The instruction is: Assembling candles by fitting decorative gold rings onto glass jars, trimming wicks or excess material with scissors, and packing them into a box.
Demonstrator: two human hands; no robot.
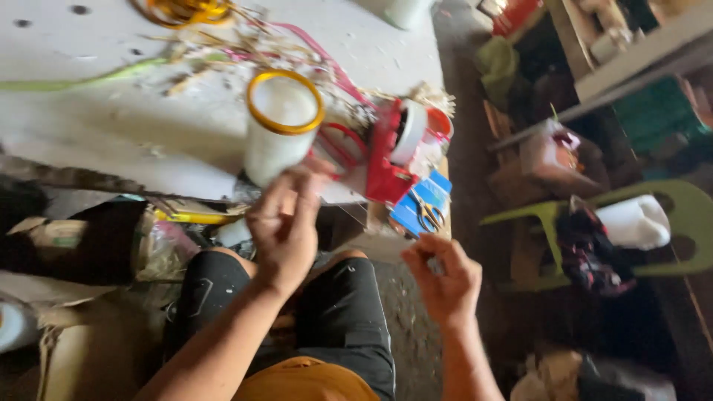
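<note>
A white cylinder with a yellow rim (pixel 281 126) is stood upright at the near edge of the pale table, just beyond the raised left hand (pixel 286 226), whose fingertips are seen close to its lower side. A small pale item, too blurred to identify, is pinched in the right hand (pixel 444 278) lower down.
</note>
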